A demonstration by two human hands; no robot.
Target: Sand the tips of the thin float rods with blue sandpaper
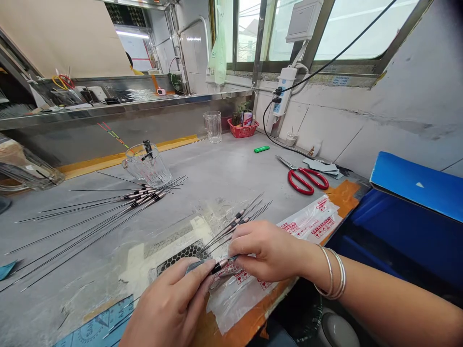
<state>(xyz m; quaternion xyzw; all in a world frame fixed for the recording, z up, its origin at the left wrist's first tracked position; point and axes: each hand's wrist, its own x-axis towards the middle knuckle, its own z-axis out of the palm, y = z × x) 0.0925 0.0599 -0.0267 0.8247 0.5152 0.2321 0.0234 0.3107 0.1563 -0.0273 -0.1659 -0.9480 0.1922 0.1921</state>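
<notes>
Floats on left: many thin black fishing floats (144, 195) lie fanned on grey bench (213, 164), near glass mug (146, 166).
Left hand (168, 306): fingers are closed, gripping glossy black float with red band (220, 266) at its thick body.
Held float: it sits low over the bench edge, between both hands.
Right hand (269, 250): also closed on same float; bunch of long stems (235, 221) fans out above it.
Right side: printed plastic bag (307, 224), red-handled scissors (306, 178).
</notes>
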